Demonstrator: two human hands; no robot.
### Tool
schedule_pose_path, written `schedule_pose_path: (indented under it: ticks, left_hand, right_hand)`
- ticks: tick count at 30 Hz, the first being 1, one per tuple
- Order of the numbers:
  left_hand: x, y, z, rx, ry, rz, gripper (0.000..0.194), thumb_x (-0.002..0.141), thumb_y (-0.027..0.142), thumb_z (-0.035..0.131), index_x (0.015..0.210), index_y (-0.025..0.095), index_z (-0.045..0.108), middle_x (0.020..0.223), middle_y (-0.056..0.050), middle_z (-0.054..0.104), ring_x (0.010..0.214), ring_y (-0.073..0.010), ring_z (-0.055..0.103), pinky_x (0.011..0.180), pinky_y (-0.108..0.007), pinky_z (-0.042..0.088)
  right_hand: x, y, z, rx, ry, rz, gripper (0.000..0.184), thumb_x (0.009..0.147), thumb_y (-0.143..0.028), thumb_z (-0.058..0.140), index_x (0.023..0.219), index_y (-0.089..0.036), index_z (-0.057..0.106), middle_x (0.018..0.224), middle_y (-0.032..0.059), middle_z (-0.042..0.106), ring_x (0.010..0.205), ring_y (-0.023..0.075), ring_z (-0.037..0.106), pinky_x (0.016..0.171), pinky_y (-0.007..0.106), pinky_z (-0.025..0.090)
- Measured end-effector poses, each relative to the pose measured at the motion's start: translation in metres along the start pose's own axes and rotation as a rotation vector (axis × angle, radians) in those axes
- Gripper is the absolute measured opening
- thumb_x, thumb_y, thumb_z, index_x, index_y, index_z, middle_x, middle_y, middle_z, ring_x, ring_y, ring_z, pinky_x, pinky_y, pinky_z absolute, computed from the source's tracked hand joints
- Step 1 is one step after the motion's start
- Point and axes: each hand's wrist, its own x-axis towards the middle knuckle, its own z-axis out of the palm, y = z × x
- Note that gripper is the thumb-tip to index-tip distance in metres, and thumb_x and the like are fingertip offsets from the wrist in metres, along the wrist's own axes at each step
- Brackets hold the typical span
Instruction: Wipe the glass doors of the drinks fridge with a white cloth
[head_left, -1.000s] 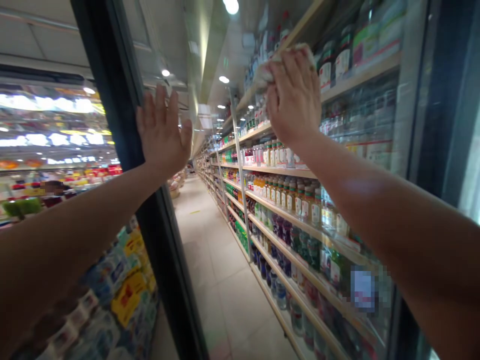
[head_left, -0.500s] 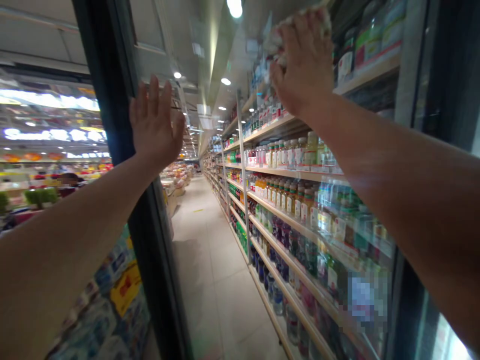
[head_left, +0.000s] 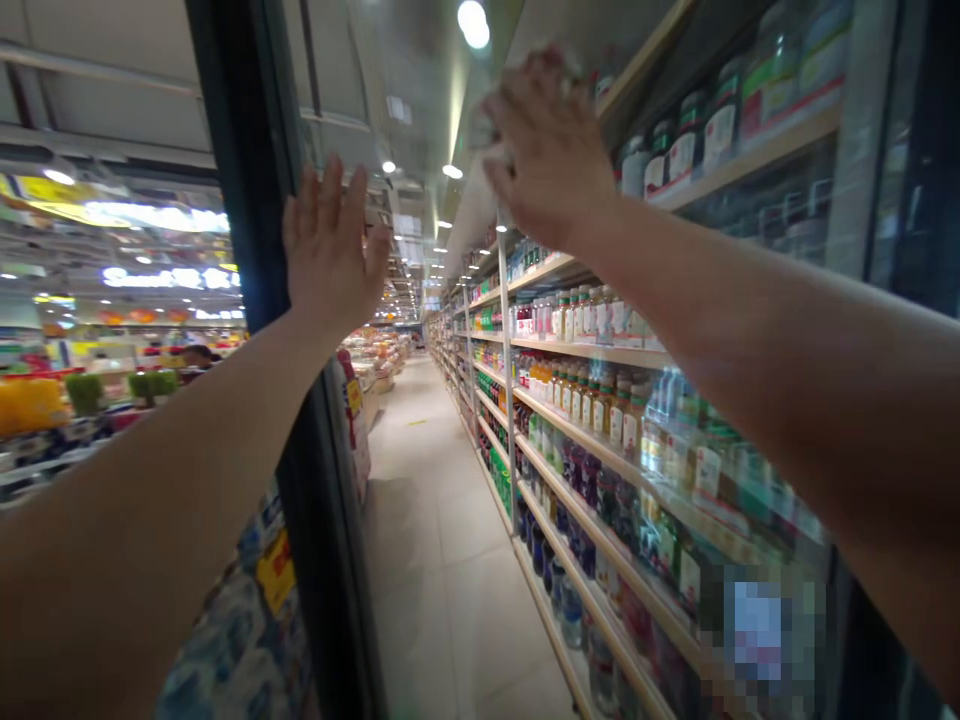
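Observation:
My left hand (head_left: 334,255) lies with fingers stretched out beside the dark door frame (head_left: 259,190), its palm toward the glass. It holds nothing. Higher up, my right hand (head_left: 555,155) presses a crumpled, patterned cloth (head_left: 551,68) to the upper part of the glass door (head_left: 442,620). Motion blurs this hand and the cloth, and the fingers cover much of the cloth. Shelves of bottles show in the glass, below and to the right of my right hand.
Bottled drinks (head_left: 600,400) stand in rows on wooden shelves (head_left: 585,455) at the right. A tiled aisle (head_left: 420,500) runs into the distance. Past the frame at left are wrapped goods with a yellow label (head_left: 276,570), produce displays and lit signs (head_left: 169,277).
My right hand has moved left and slightly down across the glass with the cloth. My left hand stays by the frame; the whole view has shifted a little.

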Motion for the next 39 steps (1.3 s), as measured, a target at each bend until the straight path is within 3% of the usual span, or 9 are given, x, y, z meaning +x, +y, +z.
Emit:
schedule_pose_path:
  ticks: [3, 8, 10, 16, 21, 22, 28, 35, 39]
  left_hand:
    - [-0.002, 0.007, -0.003, 0.026, 0.025, 0.013, 0.072, 0.102, 0.053, 0.029, 0.165, 0.018, 0.024, 0.172, -0.006, 0.014, 0.16, -0.0281, 0.007, 0.129, -0.054, 0.008]
    - [-0.004, 0.014, -0.005, 0.0, 0.047, 0.006, 0.068, 0.102, 0.048, 0.033, 0.164, 0.021, 0.027, 0.172, -0.003, 0.016, 0.16, -0.0265, 0.009, 0.129, -0.053, 0.01]
    - [-0.004, 0.015, -0.006, -0.005, 0.054, 0.007, 0.067, 0.103, 0.048, 0.034, 0.164, 0.024, 0.027, 0.172, -0.001, 0.016, 0.16, -0.0253, 0.009, 0.129, -0.052, 0.01]
    - [-0.005, 0.02, -0.009, 0.041, 0.024, -0.007, 0.069, 0.102, 0.046, 0.033, 0.165, 0.019, 0.026, 0.172, -0.006, 0.016, 0.16, -0.027, 0.009, 0.129, -0.051, 0.01]
    - [-0.006, 0.022, -0.009, 0.04, 0.031, -0.003, 0.068, 0.102, 0.046, 0.033, 0.164, 0.019, 0.027, 0.172, -0.006, 0.017, 0.159, -0.0271, 0.01, 0.129, -0.052, 0.011]
    - [-0.006, 0.023, -0.009, 0.042, 0.033, -0.004, 0.068, 0.102, 0.045, 0.034, 0.164, 0.019, 0.027, 0.172, -0.006, 0.017, 0.159, -0.0275, 0.01, 0.129, -0.052, 0.012]
    - [-0.005, 0.021, -0.009, 0.034, 0.043, 0.002, 0.068, 0.102, 0.047, 0.035, 0.165, 0.022, 0.027, 0.172, -0.005, 0.016, 0.159, -0.0271, 0.01, 0.129, -0.051, 0.011]
    - [-0.004, 0.019, -0.01, 0.035, 0.04, 0.02, 0.07, 0.1, 0.046, 0.035, 0.164, 0.019, 0.028, 0.171, -0.005, 0.017, 0.159, -0.0289, 0.011, 0.129, -0.054, 0.011]
    - [-0.004, 0.021, -0.011, 0.021, 0.036, -0.003, 0.07, 0.1, 0.046, 0.037, 0.164, 0.022, 0.028, 0.171, -0.001, 0.016, 0.16, -0.0252, 0.009, 0.13, -0.051, 0.01]
  right_hand:
    - [0.006, -0.007, 0.005, 0.111, -0.028, -0.21, 0.069, 0.085, -0.047, 0.029, 0.15, -0.031, 0.047, 0.164, -0.0045, 0.038, 0.156, 0.0207, 0.027, 0.131, 0.047, 0.015]
    - [0.038, -0.005, 0.01, 0.097, 0.138, 0.193, 0.074, 0.087, -0.047, 0.025, 0.153, -0.023, 0.046, 0.166, 0.0012, 0.034, 0.157, 0.029, 0.022, 0.129, 0.057, 0.011]
    - [0.044, -0.011, 0.015, 0.042, 0.106, 0.23, 0.074, 0.087, -0.039, 0.031, 0.158, -0.02, 0.039, 0.169, 0.0023, 0.028, 0.159, 0.0287, 0.017, 0.129, 0.056, 0.01]
    - [0.035, -0.026, 0.013, -0.024, -0.011, -0.165, 0.06, 0.097, -0.031, 0.031, 0.155, -0.018, 0.042, 0.166, 0.0021, 0.035, 0.156, 0.0251, 0.024, 0.13, 0.053, 0.018]
    - [0.037, -0.023, 0.005, -0.037, 0.052, 0.318, 0.065, 0.095, -0.025, 0.032, 0.16, -0.02, 0.034, 0.17, 0.0025, 0.024, 0.159, 0.0289, 0.015, 0.13, 0.059, 0.012]
    - [0.034, -0.026, 0.006, -0.021, 0.043, 0.325, 0.067, 0.094, -0.028, 0.033, 0.161, -0.019, 0.032, 0.171, 0.0025, 0.022, 0.16, 0.0291, 0.013, 0.13, 0.059, 0.01]
    - [0.014, -0.031, 0.014, 0.047, -0.083, -0.261, 0.065, 0.088, -0.042, 0.033, 0.151, -0.028, 0.042, 0.168, -0.0037, 0.031, 0.158, 0.0199, 0.021, 0.132, 0.049, 0.014]
    - [0.007, 0.007, -0.009, -0.057, 0.046, 0.188, 0.064, 0.096, -0.03, 0.029, 0.157, -0.016, 0.039, 0.169, 0.0064, 0.028, 0.158, 0.029, 0.02, 0.129, 0.057, 0.019]
    - [-0.011, 0.009, -0.014, -0.016, -0.04, -0.133, 0.069, 0.092, -0.042, 0.031, 0.157, -0.02, 0.04, 0.167, 0.0022, 0.032, 0.157, 0.0262, 0.023, 0.131, 0.051, 0.019]
